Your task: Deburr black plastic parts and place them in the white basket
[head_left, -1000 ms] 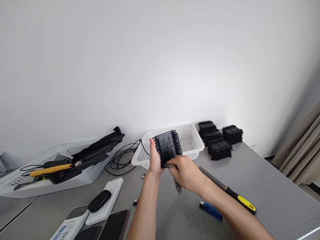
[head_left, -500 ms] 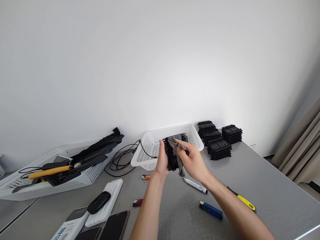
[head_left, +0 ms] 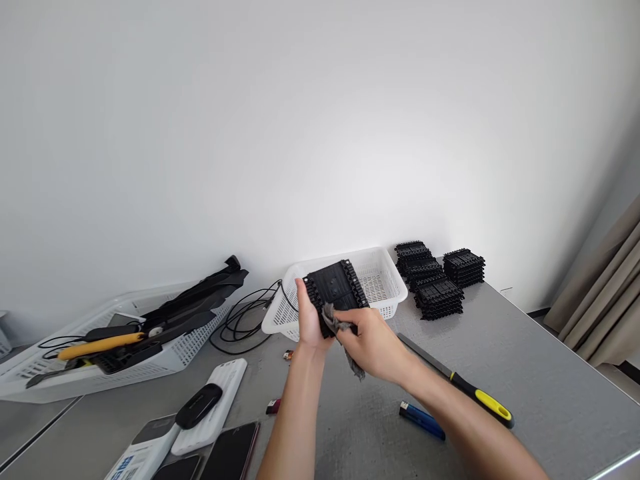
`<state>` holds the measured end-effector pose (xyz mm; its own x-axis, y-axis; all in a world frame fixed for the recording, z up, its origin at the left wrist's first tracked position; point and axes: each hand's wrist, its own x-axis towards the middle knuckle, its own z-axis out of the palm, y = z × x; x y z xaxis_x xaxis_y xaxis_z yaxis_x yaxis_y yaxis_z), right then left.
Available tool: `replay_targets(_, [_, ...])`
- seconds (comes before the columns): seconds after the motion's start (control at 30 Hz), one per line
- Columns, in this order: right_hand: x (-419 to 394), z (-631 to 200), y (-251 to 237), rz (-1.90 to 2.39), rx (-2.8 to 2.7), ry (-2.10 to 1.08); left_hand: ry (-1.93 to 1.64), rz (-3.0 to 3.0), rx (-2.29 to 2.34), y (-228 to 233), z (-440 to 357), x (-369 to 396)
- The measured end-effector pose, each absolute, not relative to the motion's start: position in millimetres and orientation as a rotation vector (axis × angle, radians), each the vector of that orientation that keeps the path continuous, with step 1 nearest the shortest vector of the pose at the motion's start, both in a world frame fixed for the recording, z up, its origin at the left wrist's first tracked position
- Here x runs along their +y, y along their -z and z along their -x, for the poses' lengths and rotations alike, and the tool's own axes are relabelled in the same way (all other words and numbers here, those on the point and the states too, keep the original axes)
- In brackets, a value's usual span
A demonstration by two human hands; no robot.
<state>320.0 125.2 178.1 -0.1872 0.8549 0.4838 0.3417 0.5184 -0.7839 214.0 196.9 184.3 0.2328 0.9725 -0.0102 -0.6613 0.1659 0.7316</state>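
Observation:
My left hand (head_left: 313,323) grips a black plastic panel (head_left: 333,283) with toothed edges, its broad face turned up toward me. My right hand (head_left: 373,340) pinches a crumpled grey cloth (head_left: 333,320) and presses it against the panel's lower edge. Part of the cloth hangs below the fingers. Both hands are held above the table, in front of a white plastic basket (head_left: 395,283) that the panel partly covers. The fingers of the left hand behind the panel are hidden.
Stacks of similar black panels (head_left: 439,297) stand right of the basket. Around the arms lie a file with a black and yellow handle (head_left: 493,403), a blue lighter (head_left: 423,420), power banks (head_left: 213,417) and a phone (head_left: 230,453). A second basket (head_left: 170,360) holds tools; a black cable (head_left: 235,323) is coiled beside it.
The panel has turned to show its broad face and shifted slightly left. My right hand has moved the cloth down to its lower edge. The marker is now hidden behind my right arm.

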Motion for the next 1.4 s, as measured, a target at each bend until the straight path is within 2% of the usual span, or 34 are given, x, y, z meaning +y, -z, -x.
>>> replay_targets(0.13, [123, -321, -179, 1.06, -1.857, -0.622, -1.351, -0.644, 0.598, -189, -207, 198])
replay_targets(0.23, [124, -329, -184, 1.131, -1.86, -0.64, -1.297, -0.64, 0.627, -191, -206, 197])
replay_targets(0.53, [133, -341, -193, 1.022, -1.485, -0.569, -1.125, -0.713, 0.593, -176, -221, 197])
replay_targets(0.73, [134, -326, -182, 1.103, -1.66, -0.372, -1.128, -0.719, 0.585, -176, -229, 192])
replay_targets(1.1, [127, -331, -188, 1.204, -2.029, -0.445, -1.298, -0.638, 0.61, -191, -210, 196])
replay_targets(1.23, [129, -345, -193, 1.29, -1.862, -0.372, -1.24, -0.611, 0.629, -188, -211, 198])
replay_targets(1.4, [130, -352, -194, 1.188, -1.643, -0.2, -1.155, -0.583, 0.63, -183, -218, 198])
